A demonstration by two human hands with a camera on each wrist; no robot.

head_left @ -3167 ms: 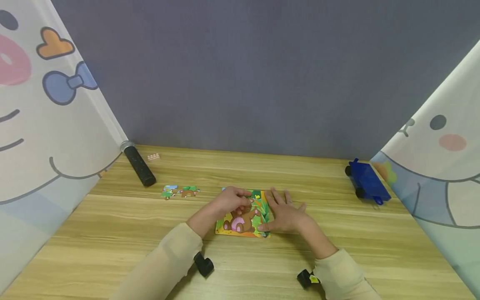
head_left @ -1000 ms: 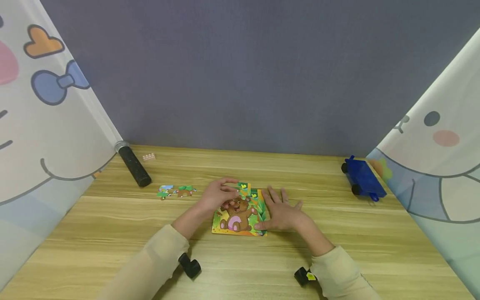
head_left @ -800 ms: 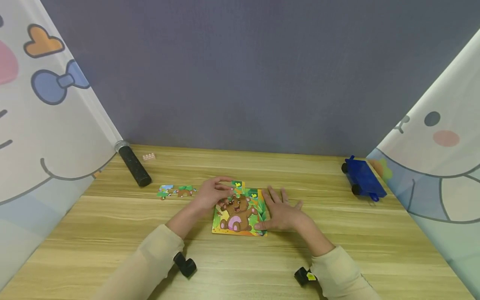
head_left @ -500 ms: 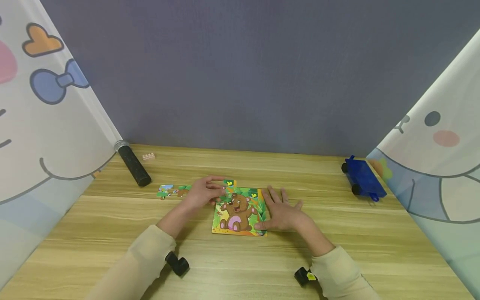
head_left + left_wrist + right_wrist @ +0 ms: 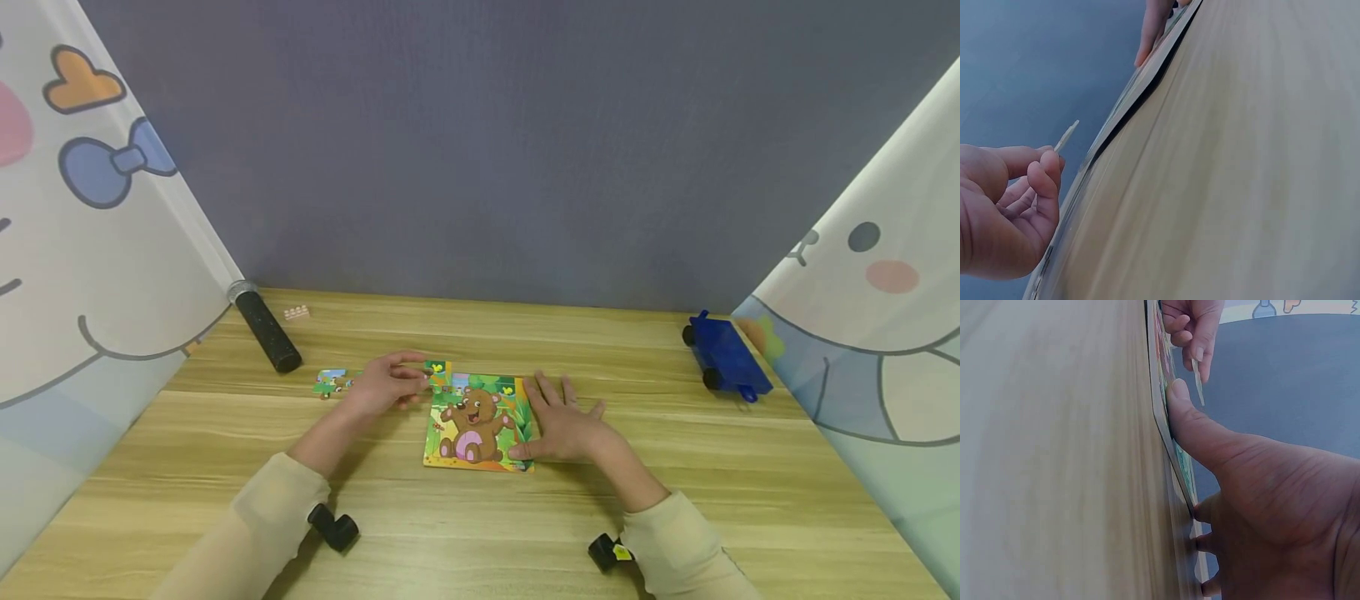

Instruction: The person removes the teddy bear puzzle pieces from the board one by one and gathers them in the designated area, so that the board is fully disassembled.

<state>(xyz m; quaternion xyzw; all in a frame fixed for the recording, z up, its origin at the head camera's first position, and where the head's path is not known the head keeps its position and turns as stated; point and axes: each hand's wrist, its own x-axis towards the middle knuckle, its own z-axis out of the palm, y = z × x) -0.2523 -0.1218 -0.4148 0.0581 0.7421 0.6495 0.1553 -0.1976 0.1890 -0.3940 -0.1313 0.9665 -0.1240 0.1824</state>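
Note:
My left hand [image 5: 382, 385] pinches a puzzle piece [image 5: 439, 372] between thumb and fingers, by the board's upper left corner. Green with a yellow bird and an orange edge in the head view, the piece [image 5: 1066, 136] appears edge-on in the left wrist view, raised off the table. A bear puzzle board [image 5: 471, 425] lies flat in the middle, a brown bear with a pink belly on it. My right hand [image 5: 566, 427] rests at the board's right side, fingers spread; its thumb [image 5: 1180, 390] lies on the board's face. Loose puzzle pieces [image 5: 330, 382] lie left, partly hidden by my left hand.
On the wooden table [image 5: 480, 533] a black microphone [image 5: 266, 329] and a small pink toy brick [image 5: 297, 312] lie at the back left. A blue toy cart [image 5: 726, 357] stands at the right. A grey wall panel [image 5: 480, 150] rises behind the table.
My left hand has drawn the piece off the board's upper right area and carried it leftward to the upper left corner, now covering some loose pieces. My right hand stays on the board.

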